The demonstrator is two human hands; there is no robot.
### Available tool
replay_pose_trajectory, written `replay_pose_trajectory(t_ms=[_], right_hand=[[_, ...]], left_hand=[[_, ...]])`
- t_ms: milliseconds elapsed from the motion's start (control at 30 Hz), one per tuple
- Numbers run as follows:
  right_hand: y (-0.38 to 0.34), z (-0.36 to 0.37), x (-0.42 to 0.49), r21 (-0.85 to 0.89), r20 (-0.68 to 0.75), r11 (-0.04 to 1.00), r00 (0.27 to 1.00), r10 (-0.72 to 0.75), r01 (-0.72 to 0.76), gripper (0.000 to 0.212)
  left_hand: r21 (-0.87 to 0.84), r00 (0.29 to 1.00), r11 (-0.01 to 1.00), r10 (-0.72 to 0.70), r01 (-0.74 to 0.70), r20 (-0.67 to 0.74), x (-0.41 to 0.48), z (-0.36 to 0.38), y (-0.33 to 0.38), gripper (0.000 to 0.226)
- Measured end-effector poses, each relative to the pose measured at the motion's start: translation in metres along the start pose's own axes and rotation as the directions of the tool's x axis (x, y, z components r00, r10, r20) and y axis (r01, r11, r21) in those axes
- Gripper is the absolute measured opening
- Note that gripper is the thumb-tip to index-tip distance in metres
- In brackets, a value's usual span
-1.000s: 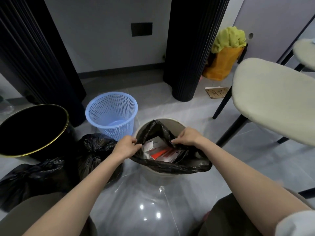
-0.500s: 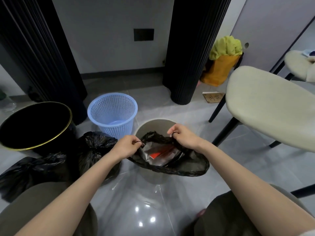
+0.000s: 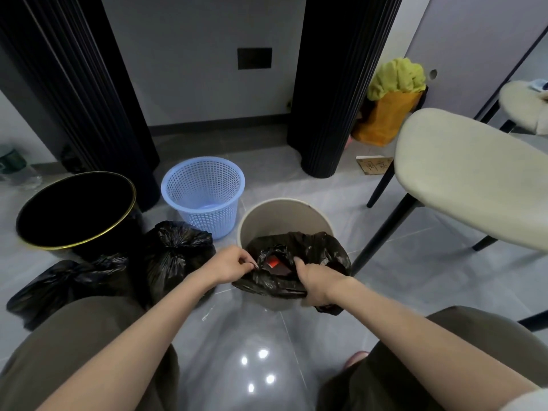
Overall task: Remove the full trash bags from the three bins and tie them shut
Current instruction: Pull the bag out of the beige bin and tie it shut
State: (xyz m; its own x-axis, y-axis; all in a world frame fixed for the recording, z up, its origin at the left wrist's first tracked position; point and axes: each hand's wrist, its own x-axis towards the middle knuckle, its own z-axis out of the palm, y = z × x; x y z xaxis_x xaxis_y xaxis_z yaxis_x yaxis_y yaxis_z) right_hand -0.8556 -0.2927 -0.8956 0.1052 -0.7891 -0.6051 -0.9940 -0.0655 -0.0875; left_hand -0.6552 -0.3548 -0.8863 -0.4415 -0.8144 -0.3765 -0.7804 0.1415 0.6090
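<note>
Before knees: three bins (image 3: pixel 207 222), three bags (image 3: pixel 321 250), one gripped.

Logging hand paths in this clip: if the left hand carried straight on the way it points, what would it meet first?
The black trash bag, whose edge the left hand is pinching. Past its gathered mouth it would probably meet the right hand, though depth is unclear.

Floor (image 3: pixel 400 262): glossy grey tiles, four bright glints (image 3: pixel 262 353) near its bottom edge. Back wall (image 3: pixel 192 84) grey, dark baseboard (image 3: pixel 219 123), black rectangular plate (image 3: pixel 254 58). Black fluted column (image 3: pixel 77 93) left, another (image 3: pixel 341 84) right. Cream-seated chair (image 3: pixel 462 173), black legs, far right.
</note>
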Motion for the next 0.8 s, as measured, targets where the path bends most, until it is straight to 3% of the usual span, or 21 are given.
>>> replay_pose_trajectory(t_ms=[67,133,233,300,367,433,567,733,800], right_hand=[[0.001,0.004,0.005,-0.078,-0.090,0.997,0.996,-0.007,0.000,0.043],[0.003,-0.003,0.008,-0.010,-0.159,1.000,0.987,0.003,-0.004,0.026],[0.004,-0.015,0.011,0.228,-0.276,0.971,0.961,-0.005,0.070,0.034],[-0.003,-0.017,0.011,0.318,-0.292,0.932,0.953,-0.077,0.173,0.053],[-0.014,-0.015,0.012,0.298,-0.274,0.919,0.946,-0.176,0.257,0.078],[-0.025,-0.011,0.019,0.246,-0.251,0.917,0.934,-0.252,0.314,0.086],[-0.032,-0.005,0.040,0.247,-0.216,0.909,0.934,-0.285,0.335,0.075],[-0.032,-0.001,0.050,0.244,-0.280,0.931,0.939,-0.200,0.271,0.031],[-0.031,0.002,0.049,0.200,-0.273,0.956,0.950,-0.154,0.212,0.020]], left_hand=[[-0.085,0.999,0.996,-0.038,0.038,0.007,0.000,0.004,-0.002,0.021],[-0.240,0.991,0.962,-0.125,0.130,0.039,-0.001,0.009,-0.004,0.021],[-0.488,0.934,0.796,-0.308,0.358,0.182,-0.006,0.016,-0.004,0.017],[-0.593,0.890,0.664,-0.363,0.456,0.277,-0.009,0.021,-0.006,0.016],[-0.660,0.859,0.554,-0.390,0.507,0.333,-0.011,0.025,-0.009,0.014],[-0.690,0.844,0.496,-0.401,0.528,0.357,-0.012,0.027,-0.011,0.010],[-0.702,0.835,0.457,-0.363,0.546,0.413,-0.013,0.027,-0.011,0.009],[-0.683,0.824,0.461,-0.322,0.566,0.466,-0.013,0.027,-0.011,0.012],[-0.688,0.834,0.475,-0.355,0.550,0.422,-0.011,0.025,-0.009,0.014]])
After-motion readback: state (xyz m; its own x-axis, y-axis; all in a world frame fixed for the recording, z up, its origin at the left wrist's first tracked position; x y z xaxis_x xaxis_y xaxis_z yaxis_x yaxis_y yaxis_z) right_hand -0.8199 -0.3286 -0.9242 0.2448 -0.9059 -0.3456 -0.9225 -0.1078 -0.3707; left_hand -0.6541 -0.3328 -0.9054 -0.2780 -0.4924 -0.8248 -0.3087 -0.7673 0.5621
